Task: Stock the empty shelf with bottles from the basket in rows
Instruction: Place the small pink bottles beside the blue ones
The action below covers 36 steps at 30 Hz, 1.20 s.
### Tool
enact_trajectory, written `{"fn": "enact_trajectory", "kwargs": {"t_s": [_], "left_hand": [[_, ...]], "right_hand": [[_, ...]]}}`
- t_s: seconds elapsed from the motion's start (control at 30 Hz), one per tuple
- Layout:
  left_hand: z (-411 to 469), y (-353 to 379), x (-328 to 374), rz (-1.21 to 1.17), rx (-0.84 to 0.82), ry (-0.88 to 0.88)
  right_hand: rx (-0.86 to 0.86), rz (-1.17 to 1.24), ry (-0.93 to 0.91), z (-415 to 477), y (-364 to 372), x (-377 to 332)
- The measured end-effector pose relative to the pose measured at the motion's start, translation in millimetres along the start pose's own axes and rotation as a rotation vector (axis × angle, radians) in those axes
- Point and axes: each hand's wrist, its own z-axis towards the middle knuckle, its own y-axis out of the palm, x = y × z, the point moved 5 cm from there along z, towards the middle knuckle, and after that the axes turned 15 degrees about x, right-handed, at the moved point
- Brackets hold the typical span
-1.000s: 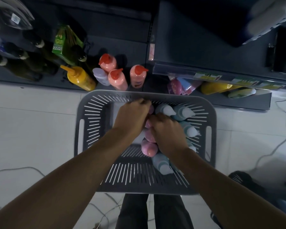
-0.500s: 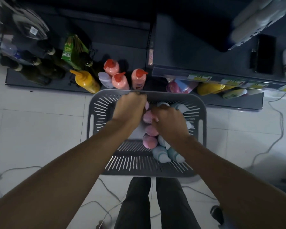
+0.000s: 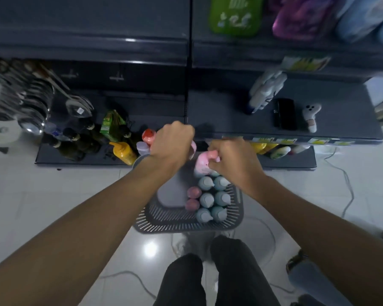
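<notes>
A grey slotted basket (image 3: 186, 225) stands on the floor below my arms. It holds several pale blue bottles (image 3: 212, 198) and two pink bottles (image 3: 194, 197). My left hand (image 3: 171, 140) is raised above the basket's far edge and grips a pink bottle (image 3: 193, 149), mostly hidden under the fist. My right hand (image 3: 229, 156) grips another pink bottle (image 3: 202, 164) by its top, lifted clear of the basket. Ahead is a dark shelf (image 3: 119, 107); its lowest level carries a red-capped pink bottle (image 3: 148, 136) and a yellow bottle (image 3: 123, 152).
Dark glass bottles (image 3: 75, 142) and a green carton (image 3: 111, 125) stand at the lower left. The right shelf (image 3: 230, 115) bears a white bottle (image 3: 266, 90), a black box (image 3: 284, 114) and a small toy (image 3: 311, 114). Cables run across the white floor.
Both hands have risen out of the basket, each with a pink bottle. The view has tilted up, and more of the shelves shows.
</notes>
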Motion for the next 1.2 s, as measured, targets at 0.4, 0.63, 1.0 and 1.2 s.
{"fn": "enact_trajectory", "kwargs": {"t_s": [0.4,0.63,1.0,1.2], "left_hand": [[13,-135,84,-0.066,0.185,0.157],[24,-190,137,-0.096,0.247,0.274],[39,-242,206,-0.103,0.348,0.397],[62,-247,253,-0.153,0.368,0.435]], "right_hand": [[0.220,-0.061,0.078,7,-180,26],[0.246,-0.124,0.099,3,-256,43],[0.390,-0.212,0.091,1,-319,87],[0.405,-0.227,0.080,8,-345,130]]}}
